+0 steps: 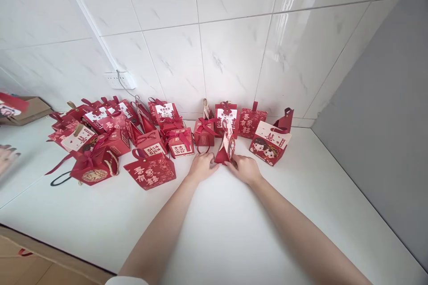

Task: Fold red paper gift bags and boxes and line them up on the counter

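Both of my hands are at a red and white paper gift box [228, 146], which stands upright on the white table with its narrow side towards me and a ribbon loop on top. My left hand [202, 167] is curled at the box's lower left edge. On the other side, my right hand [245, 168] grips the lower right edge, thumb to the front. To the right stands a similar gift box [270, 144] printed with two cartoon figures. A red gift box with white lettering [150, 171] sits left of my left hand.
Several red gift boxes crowd the table's left and back, including a ribboned box with a rope handle [93, 171]. Behind rises a tiled wall with a power strip [119, 80]. A grey panel [377, 129] bounds the right. Another person's hand [7, 158] shows at far left, near a cardboard box [31, 111].
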### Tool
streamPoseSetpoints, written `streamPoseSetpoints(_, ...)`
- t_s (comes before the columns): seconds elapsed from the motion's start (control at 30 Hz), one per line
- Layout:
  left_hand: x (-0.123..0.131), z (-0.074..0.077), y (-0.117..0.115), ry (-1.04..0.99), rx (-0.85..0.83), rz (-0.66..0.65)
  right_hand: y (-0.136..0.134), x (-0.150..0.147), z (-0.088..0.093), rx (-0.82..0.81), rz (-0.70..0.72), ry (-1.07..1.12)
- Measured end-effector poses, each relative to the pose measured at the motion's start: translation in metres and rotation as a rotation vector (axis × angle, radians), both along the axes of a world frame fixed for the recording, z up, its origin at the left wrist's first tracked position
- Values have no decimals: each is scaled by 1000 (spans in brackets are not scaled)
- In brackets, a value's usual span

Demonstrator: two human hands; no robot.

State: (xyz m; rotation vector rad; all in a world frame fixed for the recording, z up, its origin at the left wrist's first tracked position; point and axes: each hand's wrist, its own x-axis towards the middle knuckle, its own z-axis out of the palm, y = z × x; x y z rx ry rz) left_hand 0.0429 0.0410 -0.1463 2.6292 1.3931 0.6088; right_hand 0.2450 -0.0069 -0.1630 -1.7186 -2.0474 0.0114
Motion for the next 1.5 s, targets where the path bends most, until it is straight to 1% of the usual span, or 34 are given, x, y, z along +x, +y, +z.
streamPoseSetpoints(0.1,0,3,1,83,-16,-102,3,-2,1,-39,-18,-73)
streamPoseSetpoints(0.17,2,4,1,116,-6,-121,4,-2,1,-67,-12,-92)
streamPoseSetpoints(0.23,6,3,1,146,12,-73,5,-2,3,-98,-9,-101)
streamPoseSetpoints(0.33,13,1,1,183,12,4,6,-4,4,-139,-45,-112)
streamPoseSetpoints(0.43,18,-1,0,187,0,19,6,-7,3,-150,-79,-109)
streamPoseSetpoints(0.67,22,-2,-4,218,-20,70,7,-10,-1,-141,-78,-153)
streamPoseSetpoints(0.87,30,-6,-10,207,-45,96,7,-11,-4,-129,-118,-173)
streamPoseSetpoints(1.03,37,-10,-14,192,-60,110,9,-12,-4,-117,-112,-175)
streamPoseSetpoints(1.13,35,-9,-13,179,-54,147,6,-12,-3,-96,-109,-160)
streamPoseSetpoints(1.17,32,-8,-12,160,-52,171,4,-12,-2,-84,-79,-150)
streamPoseSetpoints(1.2,29,-6,-11,123,-50,202,2,-11,-1,-71,-21,-136)
streamPoseSetpoints(1.27,21,-3,-8,0,-44,278,-2,-9,1,-32,136,-73)
streamPoseSetpoints(1.3,17,-1,-7,-76,-46,301,-4,-7,3,6,196,-12)
streamPoseSetpoints(1.33,14,0,-6,-155,-53,298,-6,-5,4,60,214,77)
streamPoseSetpoints(1.37,12,2,-6,-228,-65,268,-6,-3,6,134,182,192)
streamPoseSetpoints(1.43,12,2,-7,-326,-95,142,-6,2,9,338,14,450)
streamPoseSetpoints(1.5,17,1,-10,-361,-106,29,-3,7,11,542,-159,655)
